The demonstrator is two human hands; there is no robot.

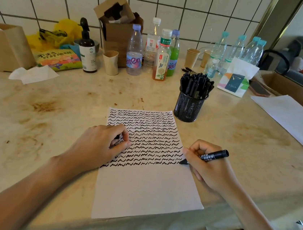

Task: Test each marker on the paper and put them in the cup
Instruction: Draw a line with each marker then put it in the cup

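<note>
A white sheet of paper [144, 189] lies in front of me, its upper half filled with rows of black squiggles. My right hand [208, 168] grips a black marker [212, 156] with its tip touching the paper's right edge at the lowest row. My left hand [101, 147] rests on the paper's left side, fingers curled around a small black thing, likely the marker's cap, mostly hidden. A black mesh cup [189, 107] packed with several black markers stands just beyond the paper's top right corner.
Bottles [135, 52], paper cups [111, 63], a brown pump bottle [87, 50], a cardboard box [117, 26] and snack bags line the tiled back wall. Two loose markers [188, 70] lie behind the mesh cup. A tissue pack [235, 81], a phone and more white sheets [293, 119] sit at right.
</note>
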